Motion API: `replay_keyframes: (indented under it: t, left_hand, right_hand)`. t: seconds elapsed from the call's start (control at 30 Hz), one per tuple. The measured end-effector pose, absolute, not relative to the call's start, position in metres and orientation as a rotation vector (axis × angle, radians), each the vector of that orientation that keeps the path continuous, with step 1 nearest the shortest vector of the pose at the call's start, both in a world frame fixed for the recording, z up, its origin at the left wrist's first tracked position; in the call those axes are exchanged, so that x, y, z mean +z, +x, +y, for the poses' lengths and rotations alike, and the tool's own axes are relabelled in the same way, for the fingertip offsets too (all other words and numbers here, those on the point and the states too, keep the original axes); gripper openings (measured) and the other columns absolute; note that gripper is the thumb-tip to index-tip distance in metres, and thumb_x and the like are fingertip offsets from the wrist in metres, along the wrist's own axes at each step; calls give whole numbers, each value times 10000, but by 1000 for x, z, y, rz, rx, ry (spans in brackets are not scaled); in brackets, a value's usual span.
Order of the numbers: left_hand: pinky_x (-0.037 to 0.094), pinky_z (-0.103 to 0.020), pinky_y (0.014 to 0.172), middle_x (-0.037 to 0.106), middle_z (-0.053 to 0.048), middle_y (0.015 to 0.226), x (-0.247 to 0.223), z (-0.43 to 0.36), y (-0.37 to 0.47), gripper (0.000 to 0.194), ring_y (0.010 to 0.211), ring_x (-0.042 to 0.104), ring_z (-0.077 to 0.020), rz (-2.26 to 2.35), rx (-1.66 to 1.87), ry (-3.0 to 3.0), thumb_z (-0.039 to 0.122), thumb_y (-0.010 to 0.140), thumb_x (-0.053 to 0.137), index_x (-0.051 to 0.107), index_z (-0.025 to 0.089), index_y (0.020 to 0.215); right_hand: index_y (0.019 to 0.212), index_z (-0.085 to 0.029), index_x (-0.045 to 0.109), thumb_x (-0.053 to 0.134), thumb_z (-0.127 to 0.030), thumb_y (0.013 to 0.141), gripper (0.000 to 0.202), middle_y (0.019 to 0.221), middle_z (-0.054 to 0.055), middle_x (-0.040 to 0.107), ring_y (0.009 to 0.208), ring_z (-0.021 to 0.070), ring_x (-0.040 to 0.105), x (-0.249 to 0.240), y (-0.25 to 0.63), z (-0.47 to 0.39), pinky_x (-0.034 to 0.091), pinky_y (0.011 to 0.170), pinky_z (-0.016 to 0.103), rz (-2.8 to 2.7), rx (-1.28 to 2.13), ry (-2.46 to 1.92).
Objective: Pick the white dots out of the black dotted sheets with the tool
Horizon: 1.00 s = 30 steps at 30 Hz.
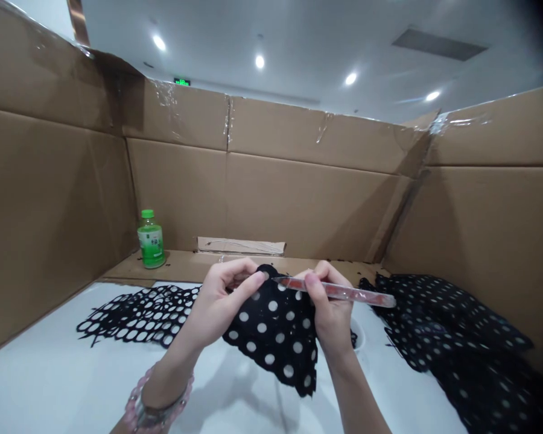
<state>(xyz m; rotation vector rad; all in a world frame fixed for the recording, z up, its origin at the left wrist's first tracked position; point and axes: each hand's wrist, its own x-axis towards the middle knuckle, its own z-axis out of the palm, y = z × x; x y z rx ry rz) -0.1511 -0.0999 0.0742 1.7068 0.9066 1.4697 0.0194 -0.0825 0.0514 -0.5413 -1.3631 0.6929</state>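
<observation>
My left hand (226, 295) pinches the upper edge of a piece of black fabric (278, 331) with round white dots, between thumb and fingers. The fabric hangs down between my hands over the white table. My right hand (330, 301) grips a slim pointed tool (357, 294) with a clear and reddish handle; its exact kind I cannot make out. Its dark, thin tip points left, close to the fabric beside my left thumb. The fingers of my right hand are also close to the fabric's right edge; whether they hold it is hidden.
Black netting with large holes (140, 316) lies on the white table (40, 380) at left. More black dotted fabric (452, 325) is heaped at right. A white container (361, 334) is partly hidden behind my right hand. A green bottle (151, 241) stands near the cardboard walls (271, 193).
</observation>
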Motion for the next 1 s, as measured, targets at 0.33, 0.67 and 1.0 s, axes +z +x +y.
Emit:
replay_keyframes:
  t: [0.33, 0.67, 1.0]
  left_hand:
    - [360, -175, 545, 513, 43, 603, 75, -108, -153, 266, 569, 466, -82, 1006, 1486, 1932, 278, 914, 519, 564, 159, 680]
    - [379, -146, 580, 587, 62, 639, 75, -117, -152, 187, 568, 506, -60, 1076, 1531, 2334, 161, 931, 503, 583, 170, 762]
    - [337, -181, 502, 533, 53, 598, 74, -105, -152, 224, 538, 463, -83, 1132, 1653, 1949, 242, 904, 517, 558, 176, 693]
  right_hand:
    - [655, -220, 418, 558, -211, 887, 271, 563, -50, 597, 475, 93, 536, 60, 21, -99, 440, 501, 194, -1527, 311, -626]
    - [714, -227, 425, 545, -103, 858, 225, 588, -29, 633, 447, 101, 580, 58, 10, -120, 421, 471, 203, -1633, -285, -783]
    - [826, -250, 627, 659, -297, 860, 66, 725, -46, 712, 622, 97, 653, 68, 21, -109, 500, 579, 170, -1584, 562, -735]
